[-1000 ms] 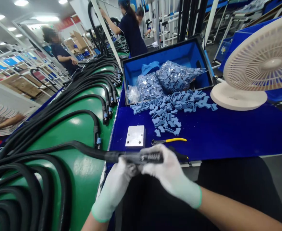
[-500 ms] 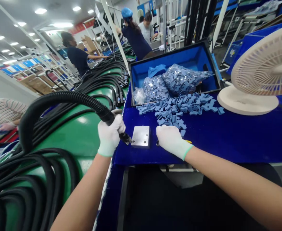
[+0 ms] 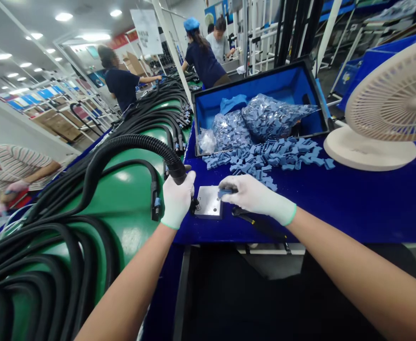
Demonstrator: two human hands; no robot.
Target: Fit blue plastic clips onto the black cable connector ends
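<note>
My left hand (image 3: 177, 202), in a white glove, is closed around the end of a black corrugated hose (image 3: 147, 141). A dark fitting with a spring-like tip (image 3: 196, 205) shows below that hand, at the left edge of a flat metal block (image 3: 208, 202). My gloved right hand (image 3: 252, 193) pinches a small blue plastic clip (image 3: 225, 192) over the block's upper right corner. Behind it spreads a heap of loose blue clips (image 3: 282, 154). A black hand tool with yellow marks (image 3: 245, 215) lies under my right wrist.
A blue bin (image 3: 282, 78) with bagged clips (image 3: 275, 116) stands behind the heap. A beige fan (image 3: 371, 149) is at the right. Many black hoses (image 3: 62, 255) cover the green table (image 3: 126, 189) at left. Several people work farther off, one in a striped top (image 3: 23, 163).
My right hand has moved up and left from beside the tool and now shows a blue clip. My left hand has shifted right with the hose, whose loop has swung right.
</note>
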